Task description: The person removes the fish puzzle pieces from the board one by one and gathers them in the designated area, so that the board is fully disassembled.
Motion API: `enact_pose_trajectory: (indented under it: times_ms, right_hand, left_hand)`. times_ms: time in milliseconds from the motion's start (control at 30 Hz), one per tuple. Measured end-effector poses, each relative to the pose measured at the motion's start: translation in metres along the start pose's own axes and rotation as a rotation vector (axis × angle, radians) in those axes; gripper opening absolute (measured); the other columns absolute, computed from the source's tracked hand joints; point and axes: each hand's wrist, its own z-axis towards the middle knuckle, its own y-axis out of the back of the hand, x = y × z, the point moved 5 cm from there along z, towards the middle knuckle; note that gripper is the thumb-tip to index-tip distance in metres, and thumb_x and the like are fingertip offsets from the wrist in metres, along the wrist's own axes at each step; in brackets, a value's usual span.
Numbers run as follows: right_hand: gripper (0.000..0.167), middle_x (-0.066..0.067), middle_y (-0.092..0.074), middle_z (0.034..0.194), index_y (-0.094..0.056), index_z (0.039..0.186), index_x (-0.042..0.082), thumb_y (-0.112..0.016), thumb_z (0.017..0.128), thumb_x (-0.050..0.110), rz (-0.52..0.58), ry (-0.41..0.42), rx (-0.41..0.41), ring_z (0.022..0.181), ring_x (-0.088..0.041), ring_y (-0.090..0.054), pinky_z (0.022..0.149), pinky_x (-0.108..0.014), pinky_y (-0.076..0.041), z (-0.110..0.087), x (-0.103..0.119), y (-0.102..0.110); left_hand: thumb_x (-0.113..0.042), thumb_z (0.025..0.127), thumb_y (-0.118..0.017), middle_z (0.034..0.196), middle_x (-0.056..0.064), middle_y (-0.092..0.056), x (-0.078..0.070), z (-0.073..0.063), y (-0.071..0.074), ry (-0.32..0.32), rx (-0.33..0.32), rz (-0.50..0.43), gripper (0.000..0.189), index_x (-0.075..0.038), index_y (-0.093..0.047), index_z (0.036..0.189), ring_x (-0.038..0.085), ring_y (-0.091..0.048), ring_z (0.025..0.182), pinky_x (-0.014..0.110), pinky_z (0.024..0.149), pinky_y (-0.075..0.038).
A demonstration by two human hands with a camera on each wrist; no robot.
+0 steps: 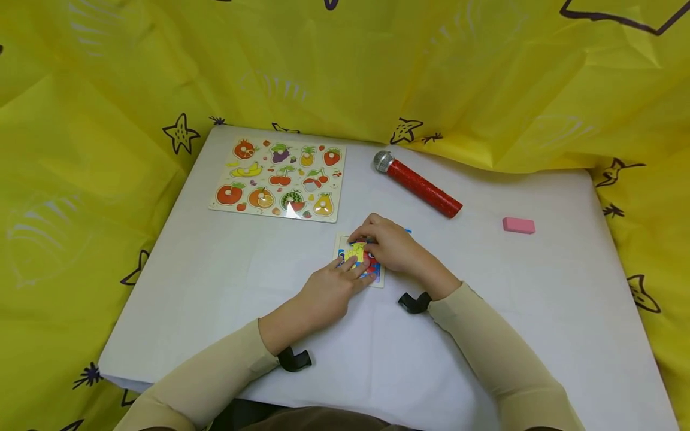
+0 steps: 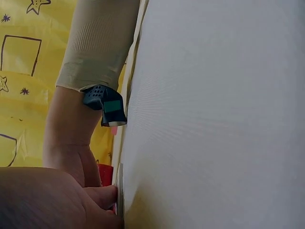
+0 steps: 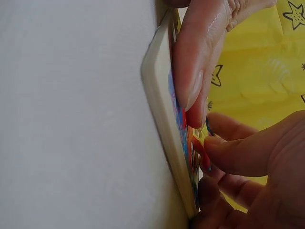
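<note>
The left hand (image 1: 331, 291) rests nearly straight, slightly spread fingers on a small puzzle (image 1: 337, 245) lying on the white table (image 1: 485, 293), while the right hand (image 1: 393, 243) pinches a red piece (image 3: 206, 161) over it, near a red microphone (image 1: 426, 188)

This looks like a small screened-off spot arranged as a tabletop play corner; whether it sits within a home, a lab or a studio cannot be told. Yellow sheeting (image 1: 345, 66) printed with starfish (image 1: 181, 133) and shells (image 1: 45, 233) hangs behind and beside the bench (image 1: 215, 269), which wears a smooth white cover (image 1: 560, 299). Toys give the playful character: a fruit puzzle board (image 1: 277, 179), a small picture puzzle (image 1: 375, 266), a red microphone (image 1: 423, 187) and a pink block (image 1: 518, 225). Black devices (image 1: 294, 360) worn at both wrists (image 1: 275, 335) lend it the air of a recording set-up.
</note>
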Motion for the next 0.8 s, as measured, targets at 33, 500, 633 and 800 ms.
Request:
enact_pose_trajectory:
  times_ms: [33, 500, 633, 800]
  right_hand:
    - [0.03, 0.0, -0.068, 0.117, -0.081, 0.122, 0.021, -0.069, 0.101, 0.002, 0.005, 0.005, -0.005, 0.106, -0.021, -0.065, 0.094, -0.04, -0.054, -0.0002, 0.0002, 0.0003]
    - [0.022, -0.003, -0.08, 0.108, -0.077, 0.117, 0.015, -0.074, 0.099, 0.003, 0.039, -0.076, -0.116, 0.095, -0.022, -0.07, 0.09, -0.042, -0.059, -0.0053, 0.0051, 0.0007]
    - [0.017, -0.002, -0.079, 0.099, -0.079, 0.108, 0.016, -0.077, 0.096, 0.004, 0.062, -0.107, -0.153, 0.09, -0.021, -0.069, 0.088, -0.041, -0.056, -0.006, 0.0043, 0.0021]
    - [0.016, -0.002, -0.079, 0.093, -0.083, 0.101, 0.017, -0.078, 0.095, 0.003, 0.103, -0.163, -0.23, 0.089, -0.022, -0.069, 0.085, -0.04, -0.052, -0.0068, 0.0028, 0.0055]
  left_hand:
    - [-0.004, 0.1, -0.062, 0.162, 0.002, -0.058, 0.0003, 0.0002, -0.0005, -0.001, 0.0, -0.001, 0.058, -0.026, -0.063, 0.154, 0.026, -0.056, 0.151, 0.047, 0.122, -0.048]
    - [-0.003, 0.1, -0.061, 0.163, 0.002, -0.057, 0.0004, 0.0011, -0.0013, -0.004, 0.012, -0.004, 0.059, -0.026, -0.062, 0.154, 0.027, -0.055, 0.151, 0.048, 0.123, -0.047]
    - [-0.004, 0.099, -0.061, 0.162, 0.002, -0.057, -0.0001, 0.0007, -0.0008, -0.008, 0.013, 0.004, 0.06, -0.026, -0.061, 0.155, 0.027, -0.055, 0.152, 0.048, 0.123, -0.047]
    - [-0.004, 0.098, -0.061, 0.16, 0.002, -0.059, -0.0007, 0.0, 0.0007, -0.012, 0.001, 0.01, 0.059, -0.025, -0.063, 0.153, 0.028, -0.056, 0.151, 0.048, 0.122, -0.048]
